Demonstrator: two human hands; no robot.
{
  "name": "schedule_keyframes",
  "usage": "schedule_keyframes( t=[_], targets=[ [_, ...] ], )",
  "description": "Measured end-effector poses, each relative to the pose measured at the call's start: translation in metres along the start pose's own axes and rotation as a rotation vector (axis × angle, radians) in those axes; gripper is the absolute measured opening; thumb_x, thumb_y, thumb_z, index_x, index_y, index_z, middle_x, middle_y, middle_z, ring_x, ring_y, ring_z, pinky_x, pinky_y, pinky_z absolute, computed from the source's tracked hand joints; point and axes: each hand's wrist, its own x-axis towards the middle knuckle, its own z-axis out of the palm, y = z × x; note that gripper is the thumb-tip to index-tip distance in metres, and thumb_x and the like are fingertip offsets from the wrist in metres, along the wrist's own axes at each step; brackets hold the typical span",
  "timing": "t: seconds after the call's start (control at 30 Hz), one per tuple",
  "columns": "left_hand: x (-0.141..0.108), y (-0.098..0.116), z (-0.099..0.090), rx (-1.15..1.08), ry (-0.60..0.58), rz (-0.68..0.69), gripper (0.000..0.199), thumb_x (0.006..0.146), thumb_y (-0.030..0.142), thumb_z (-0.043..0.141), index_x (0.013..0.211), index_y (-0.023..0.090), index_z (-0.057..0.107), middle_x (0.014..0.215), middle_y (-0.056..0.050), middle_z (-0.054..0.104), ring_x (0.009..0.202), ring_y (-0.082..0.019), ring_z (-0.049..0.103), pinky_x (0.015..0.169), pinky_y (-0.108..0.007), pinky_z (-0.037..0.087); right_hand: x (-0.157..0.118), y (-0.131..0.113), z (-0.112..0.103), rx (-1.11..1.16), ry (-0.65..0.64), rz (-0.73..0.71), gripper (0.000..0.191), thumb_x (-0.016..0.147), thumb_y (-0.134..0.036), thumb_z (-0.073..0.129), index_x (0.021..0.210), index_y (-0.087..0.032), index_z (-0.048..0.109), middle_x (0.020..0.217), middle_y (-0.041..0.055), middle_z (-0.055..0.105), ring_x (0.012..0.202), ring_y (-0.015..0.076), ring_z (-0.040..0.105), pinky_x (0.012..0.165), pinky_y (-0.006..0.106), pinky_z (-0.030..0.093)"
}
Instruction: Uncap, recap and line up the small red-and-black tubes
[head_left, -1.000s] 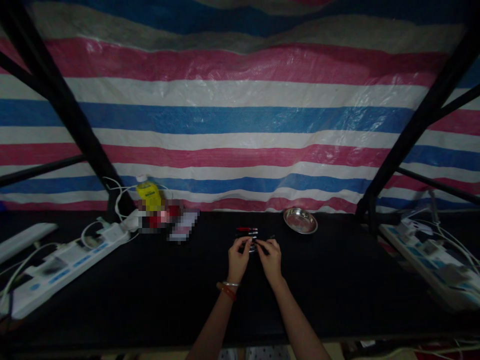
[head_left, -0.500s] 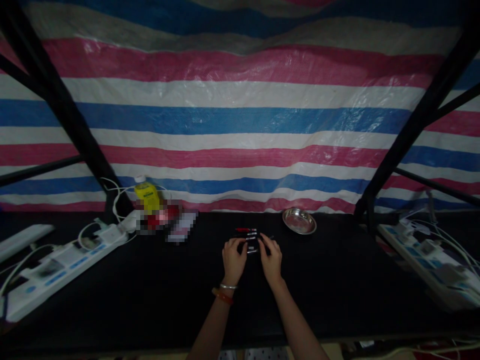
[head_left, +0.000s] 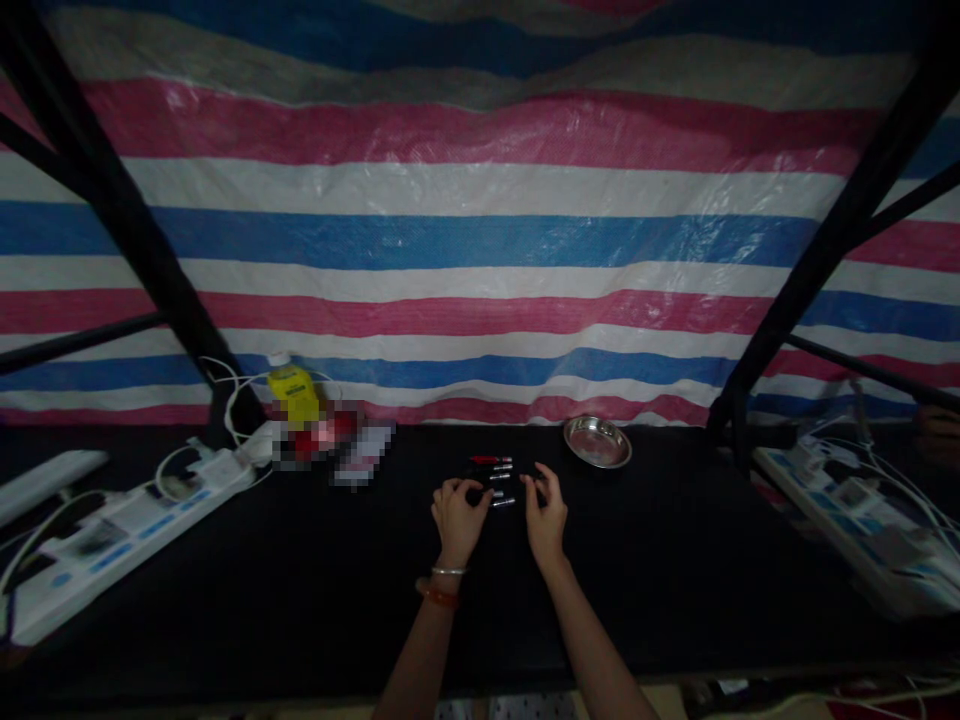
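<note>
On the black tabletop [head_left: 337, 590], several slim pen-like tubes lie in a loose column: a red one [head_left: 486, 460] at the far end, and dark ones with silver ends, such as the nearest tube [head_left: 502, 502]. My left hand [head_left: 457, 520] is left of the column, thumb and fingers closed around a small dark tube; its silver end [head_left: 497, 493] pokes out beyond the thumb. To the right, my right hand [head_left: 547, 515] hovers with curved fingers, its thumb and forefinger tips apart. I make out nothing between them. Dark tube bodies blend into the table.
A round metal dish [head_left: 598, 443] stands at the back right. Back left are a yellow bottle [head_left: 294, 392] and blurred-out items. Power strips with cables flank both sides, left strip [head_left: 112, 550] and right strip [head_left: 847, 510]. A dim skin-toned shape [head_left: 941, 435] shows at the right edge.
My hands have drawn apart: the left moved slightly left, the right slightly right, its fingers loosening. The tubes between them show more clearly. A dim shape has appeared at the right edge.
</note>
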Motion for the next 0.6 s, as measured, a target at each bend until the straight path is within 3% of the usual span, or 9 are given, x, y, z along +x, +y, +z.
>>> schedule_keyframes(
  t=[0.3, 0.6],
  targets=[
    [0.004, -0.006, 0.003, -0.059, -0.046, 0.012, 0.024, 0.074, 0.044, 0.058, 0.084, 0.026, 0.07, 0.1, -0.007, 0.057, 0.098, -0.027, 0.048, 0.082, -0.038, 0.035, 0.002, -0.006, -0.001, 0.066, 0.096, 0.085, 0.048, 0.083, -0.041, 0.051, 0.123, -0.014, 0.047, 0.093, 0.0098, 0.069, 0.091, 0.0191, 0.064, 0.082, 0.031, 0.046],
    [0.006, -0.011, 0.006, -0.064, -0.081, 0.063, 0.022, 0.074, 0.042, 0.059, 0.084, 0.026, 0.071, 0.1, -0.006, 0.058, 0.097, -0.025, 0.05, 0.083, -0.037, 0.036, 0.002, -0.01, -0.002, 0.076, 0.158, 0.124, 0.04, 0.082, -0.044, 0.052, 0.11, -0.016, 0.05, 0.087, 0.0086, 0.07, 0.086, 0.0202, 0.066, 0.074, 0.028, 0.046]
  ],
)
